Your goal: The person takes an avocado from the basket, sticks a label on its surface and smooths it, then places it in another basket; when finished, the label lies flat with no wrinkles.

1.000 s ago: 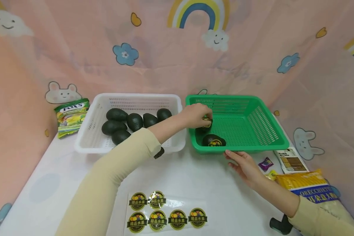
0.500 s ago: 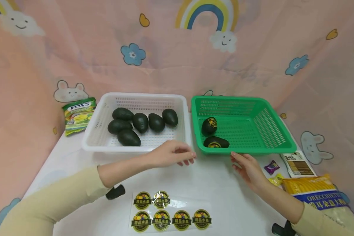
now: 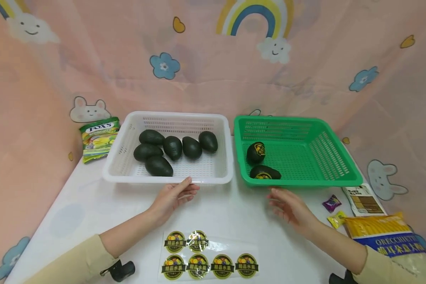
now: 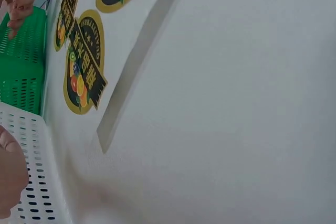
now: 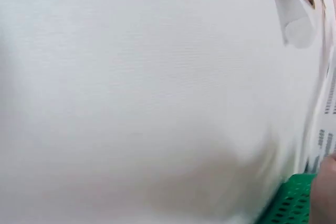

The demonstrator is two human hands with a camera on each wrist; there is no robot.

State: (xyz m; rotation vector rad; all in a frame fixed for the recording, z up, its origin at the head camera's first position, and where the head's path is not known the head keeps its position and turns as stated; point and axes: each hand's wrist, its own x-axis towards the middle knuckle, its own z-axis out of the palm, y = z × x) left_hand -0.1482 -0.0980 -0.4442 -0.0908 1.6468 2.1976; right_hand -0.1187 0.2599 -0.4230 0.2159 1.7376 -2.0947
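White basket (image 3: 213, 180) has the left hand (image 3: 169, 200) at its rim, moved from near the green basket (image 3: 299, 161), where 2 labelled avocados (image 3: 255, 154) lie, seemingly finished. Fingers of this hand and the right hand (image 3: 290, 207) bend loosely.

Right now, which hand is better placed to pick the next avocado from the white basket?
Probably the left hand, at the front rim of the white basket, near its six avocados; the right hand is by the green basket.

Eight avocados (image 3: 159, 166), two baskets (image 3: 168, 180), eight stickers (image 3: 173, 267)
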